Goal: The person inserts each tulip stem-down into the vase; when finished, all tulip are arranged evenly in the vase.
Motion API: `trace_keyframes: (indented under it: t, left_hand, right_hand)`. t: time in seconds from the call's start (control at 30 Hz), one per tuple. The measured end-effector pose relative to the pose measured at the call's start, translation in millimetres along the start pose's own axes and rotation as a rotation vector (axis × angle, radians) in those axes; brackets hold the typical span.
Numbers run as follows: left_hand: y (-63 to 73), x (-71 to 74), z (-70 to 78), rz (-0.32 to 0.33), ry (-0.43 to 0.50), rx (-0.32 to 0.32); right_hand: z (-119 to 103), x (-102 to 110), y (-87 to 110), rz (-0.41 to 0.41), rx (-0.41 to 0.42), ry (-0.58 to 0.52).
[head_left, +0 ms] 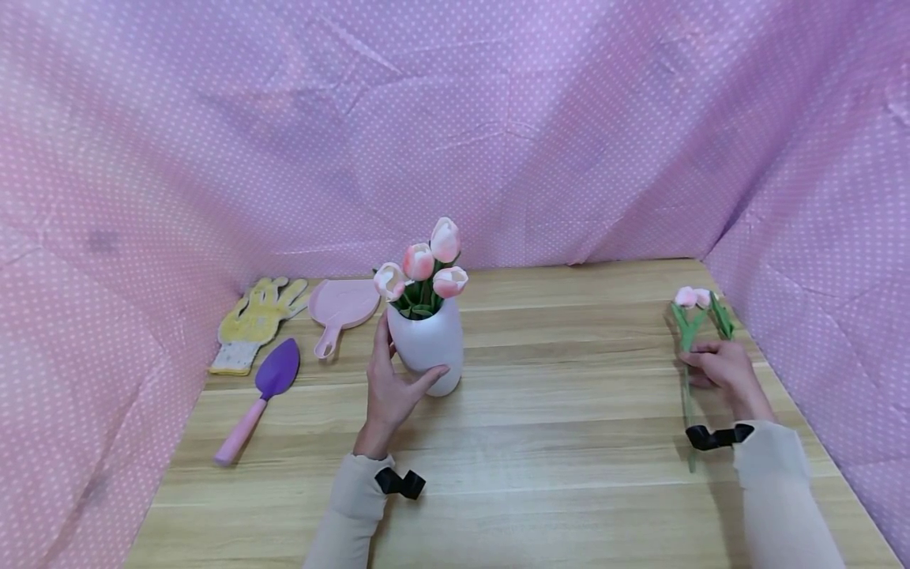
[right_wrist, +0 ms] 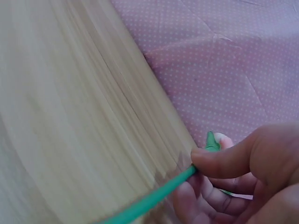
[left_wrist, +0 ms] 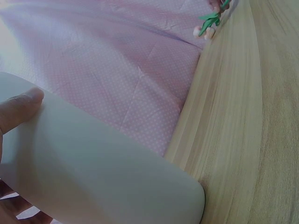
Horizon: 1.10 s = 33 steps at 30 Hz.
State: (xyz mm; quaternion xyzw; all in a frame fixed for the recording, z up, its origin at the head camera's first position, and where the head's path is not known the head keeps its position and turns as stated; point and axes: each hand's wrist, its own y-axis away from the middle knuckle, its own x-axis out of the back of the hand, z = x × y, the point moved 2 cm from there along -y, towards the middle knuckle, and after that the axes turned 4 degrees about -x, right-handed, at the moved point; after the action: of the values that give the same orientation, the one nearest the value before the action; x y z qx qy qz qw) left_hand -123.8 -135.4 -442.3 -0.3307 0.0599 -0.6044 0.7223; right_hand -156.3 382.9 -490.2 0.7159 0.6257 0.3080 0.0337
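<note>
A white vase (head_left: pixel 435 341) stands left of the middle of the table, and several pink-and-white tulips (head_left: pixel 419 262) rise from its mouth. My left hand (head_left: pixel 389 393) grips the vase from its left side, thumb across the front; the left wrist view shows that thumb on the smooth wall (left_wrist: pixel 98 158). Over the table's right side, my right hand (head_left: pixel 727 371) pinches a tulip by its green stem (right_wrist: pixel 149 200) between thumb and fingers. Two pink blooms (head_left: pixel 692 297) and green leaves (head_left: pixel 722 318) show just beyond this hand. Its palm partly hides them in the right wrist view.
At the table's left lie a yellow-and-white glove (head_left: pixel 257 320), a pink dustpan-shaped scoop (head_left: pixel 346 303) and a purple trowel (head_left: pixel 278 368) with a pink handle. Pink dotted cloth (head_left: pixel 512 134) hangs behind and along both sides of the wooden table (head_left: pixel 554 458).
</note>
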Motion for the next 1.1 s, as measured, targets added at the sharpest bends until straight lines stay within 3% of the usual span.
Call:
trace_keyframes:
  t: [0.23,0.53,0.87,1.1]
  left_hand:
    - [0.2,0.2,-0.2,-0.002,0.002,0.005]
    - [0.3,0.3,-0.3,-0.005,-0.006,-0.002]
    - [0.3,0.3,-0.1,-0.007,-0.006,-0.003]
    - [0.2,0.0,-0.5,-0.010,-0.006,0.001]
  right_hand:
    - [0.9,-6.9,1.3,-0.094,-0.041,-0.334]
    - [1.0,-13.9,5.0,-0.176,-0.035,-0.498]
    - [-3.7,-24.5,9.7,-0.303,0.046,-0.786]
    - [-13.3,-33.7,12.8,-0.339,0.072,-0.971]
